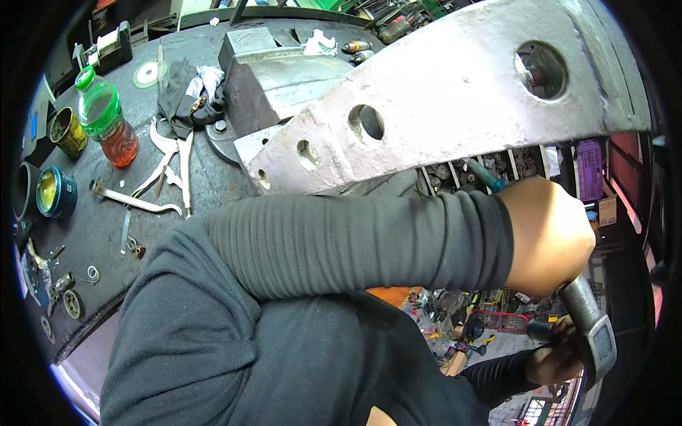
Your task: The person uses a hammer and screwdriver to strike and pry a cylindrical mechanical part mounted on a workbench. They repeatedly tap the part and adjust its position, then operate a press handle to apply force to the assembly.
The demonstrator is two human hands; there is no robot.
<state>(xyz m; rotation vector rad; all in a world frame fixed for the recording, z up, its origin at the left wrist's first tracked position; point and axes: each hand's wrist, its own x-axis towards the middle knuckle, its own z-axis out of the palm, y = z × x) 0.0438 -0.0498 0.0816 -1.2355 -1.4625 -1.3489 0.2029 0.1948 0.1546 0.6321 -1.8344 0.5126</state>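
Black sleeve (355, 245) crosses nearest the camera, ending in the left hand (547, 238), a fist clamped around a hammer-like steel tool (590, 326); a teal handle (486, 175), apparently its other end, emerges toward the bench side. Right hand (558, 363) curls just beside the tool's lower end; whether it grips, I cannot tell. Ahead of the left fist, the nearer hand, lies a pierced grey metal bracket (440, 106), long axis slanting from mid-left to upper right. Beyond its narrow end, locking pliers (185, 170) rest on the workbench (220, 181)
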